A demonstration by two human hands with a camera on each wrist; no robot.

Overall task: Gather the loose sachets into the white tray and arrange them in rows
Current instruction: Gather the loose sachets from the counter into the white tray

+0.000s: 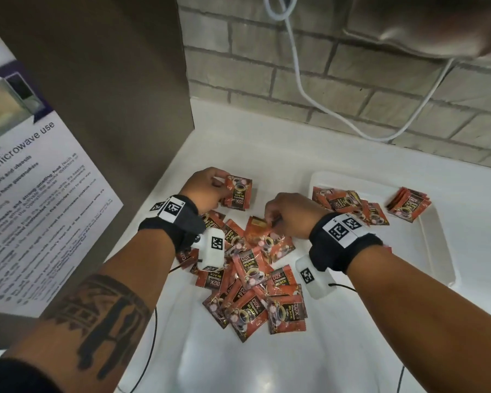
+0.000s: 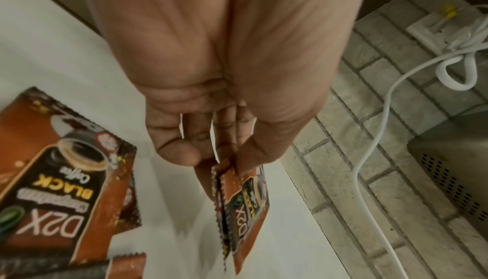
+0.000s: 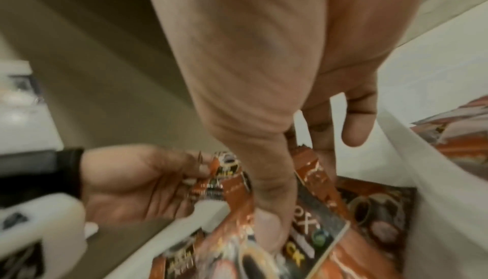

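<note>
Forearms reach over the pile left of the tray. Left hand grips a stack; right hand pinches one sachet. Slick foil could slide, fanning the stack.

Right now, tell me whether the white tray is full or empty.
Partly filled: the white tray holds two bunches of sachets at its far end; the near part is bare.

Orange-black sachets; white tray; grey brick wall.
</note>
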